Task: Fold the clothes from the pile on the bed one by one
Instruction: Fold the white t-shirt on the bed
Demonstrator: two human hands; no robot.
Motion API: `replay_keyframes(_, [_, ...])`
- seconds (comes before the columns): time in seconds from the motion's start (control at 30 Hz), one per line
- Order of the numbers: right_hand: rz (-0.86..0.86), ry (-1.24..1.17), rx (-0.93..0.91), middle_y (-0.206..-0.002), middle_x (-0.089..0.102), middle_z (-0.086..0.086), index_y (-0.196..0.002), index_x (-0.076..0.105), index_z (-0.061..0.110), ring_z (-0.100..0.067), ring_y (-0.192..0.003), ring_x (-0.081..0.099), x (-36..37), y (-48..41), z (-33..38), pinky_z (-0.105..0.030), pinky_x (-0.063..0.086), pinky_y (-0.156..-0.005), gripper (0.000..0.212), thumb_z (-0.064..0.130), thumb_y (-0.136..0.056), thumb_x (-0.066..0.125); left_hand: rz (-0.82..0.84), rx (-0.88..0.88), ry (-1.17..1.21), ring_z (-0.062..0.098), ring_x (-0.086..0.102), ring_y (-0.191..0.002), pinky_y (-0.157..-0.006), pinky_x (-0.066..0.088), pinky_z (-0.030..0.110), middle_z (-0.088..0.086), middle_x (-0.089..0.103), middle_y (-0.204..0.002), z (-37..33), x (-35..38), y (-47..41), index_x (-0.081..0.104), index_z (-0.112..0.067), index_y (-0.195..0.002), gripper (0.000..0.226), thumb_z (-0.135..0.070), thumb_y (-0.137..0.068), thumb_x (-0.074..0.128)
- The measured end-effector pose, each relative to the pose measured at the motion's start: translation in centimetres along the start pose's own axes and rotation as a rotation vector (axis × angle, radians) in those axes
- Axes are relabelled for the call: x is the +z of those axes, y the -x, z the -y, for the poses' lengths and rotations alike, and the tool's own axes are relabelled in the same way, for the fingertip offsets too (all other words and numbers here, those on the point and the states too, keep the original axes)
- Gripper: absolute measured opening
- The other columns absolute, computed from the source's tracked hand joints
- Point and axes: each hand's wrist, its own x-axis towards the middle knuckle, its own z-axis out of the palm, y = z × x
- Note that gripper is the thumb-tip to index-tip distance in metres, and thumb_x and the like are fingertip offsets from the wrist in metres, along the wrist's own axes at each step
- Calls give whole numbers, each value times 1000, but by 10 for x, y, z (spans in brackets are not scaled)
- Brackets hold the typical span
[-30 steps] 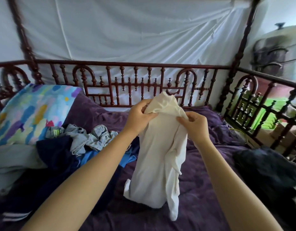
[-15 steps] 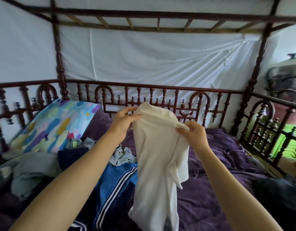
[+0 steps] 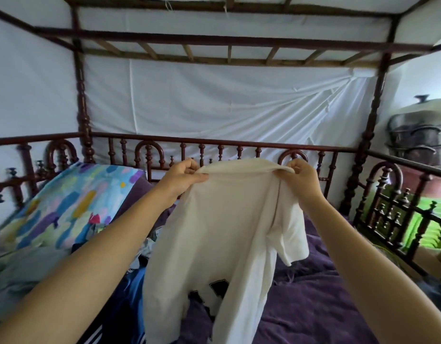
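Note:
A white short-sleeved shirt (image 3: 222, 239) hangs in the air over the bed, stretched wide along its top edge. My left hand (image 3: 183, 173) pinches the left end of that edge and my right hand (image 3: 300, 176) pinches the right end. One sleeve dangles at the right side. The shirt's lower part reaches down towards the purple bed cover (image 3: 313, 301). The pile of clothes (image 3: 137, 274), with a blue striped garment and grey-blue pieces, lies at the lower left, partly hidden behind my left arm and the shirt.
A colourful patterned pillow (image 3: 73, 207) leans at the left. A dark carved wooden railing (image 3: 214, 145) runs around the bed, with canopy posts and white sheeting behind. A dark garment (image 3: 218, 289) lies under the shirt. Stacked metal pots (image 3: 415, 135) stand beyond the right rail.
My hands have moved apart and lifted, spreading the shirt's top edge wide; before it hung bunched between them. My view has tilted upward.

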Motion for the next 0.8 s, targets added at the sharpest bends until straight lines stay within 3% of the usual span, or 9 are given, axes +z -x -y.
replay_keyframes(0.07, [-11, 13, -25, -59, 41, 5, -62, 43, 18, -7, -53, 36, -2, -10, 4, -9, 30, -43, 34, 9, -78, 71, 36, -21, -12, 14, 61, -67, -60, 49, 23, 2, 63, -81, 4, 4, -5, 53, -16, -75, 18, -10, -84, 67])
replay_keyframes(0.13, [-15, 14, -30, -59, 39, 5, -61, 42, 18, -7, -53, 34, -3, -16, 2, -10, 30, -43, 35, 9, -79, 71, 47, -14, -27, 7, 64, -63, -55, 49, 18, -1, 65, -81, 7, 8, -10, 53, -17, -74, 19, -11, -83, 69])
replay_keyframes(0.23, [-20, 22, 4, -59, 38, 4, -61, 42, 17, -9, -55, 33, -6, -18, -17, -19, 30, -50, 35, 7, -79, 69, 14, -2, -34, 8, 62, -67, -59, 47, 18, -5, 65, -76, 14, 15, -17, 53, -16, -73, 22, -6, -79, 72])
replay_keyframes(0.37, [-21, 50, 85, -58, 38, 3, -60, 41, 15, -9, -54, 30, -4, -10, -59, -11, 27, -42, 36, 2, -79, 68, -40, -10, -72, 6, 58, -72, -65, 44, 18, -2, 62, -79, 31, 32, -20, 54, -19, -73, 24, -3, -77, 73])
replay_keyframes(0.47, [-7, 146, 169, -59, 40, 3, -64, 44, 13, -11, -57, 33, 3, -2, -93, -22, 29, -51, 31, 4, -79, 69, -94, 12, -161, 2, 57, -69, -65, 44, 19, -6, 60, -76, 46, 49, -17, 54, -17, -77, 21, -3, -79, 70])
replay_keyframes(0.57, [154, 250, 258, -67, 47, 1, -76, 48, 11, -15, -62, 42, 13, 13, -119, -20, 35, -52, 22, 4, -81, 69, -53, 103, -295, 15, 60, -76, -72, 46, 25, 0, 63, -80, 61, 65, -12, 57, -11, -89, 14, -6, -81, 67])
replay_keyframes(0.63, [357, 180, 360, -76, 57, -6, -90, 50, 12, -17, -66, 52, 18, 24, -126, -15, 44, -57, 23, 4, -81, 69, 15, 155, -305, 8, 57, -73, -65, 42, 11, -7, 60, -80, 69, 71, -6, 54, -17, -90, 16, -7, -84, 64])
replay_keyframes(0.67, [461, 150, 418, -80, 61, -10, -99, 50, 14, -19, -68, 57, 20, 29, -128, -18, 48, -63, 26, 6, -82, 69, 52, 170, -306, 5, 56, -73, -65, 41, 9, -10, 58, -80, 73, 72, -4, 53, -21, -89, 18, -7, -84, 63])
replay_keyframes(0.8, [676, 104, 484, -66, 59, -4, -124, 49, 17, -15, -58, 56, 36, 50, -131, -21, 50, -56, 37, 16, -89, 62, 234, 161, -320, 0, 56, -75, -72, 43, 15, -12, 57, -80, 86, 66, 1, 52, -34, -88, 33, -4, -83, 63])
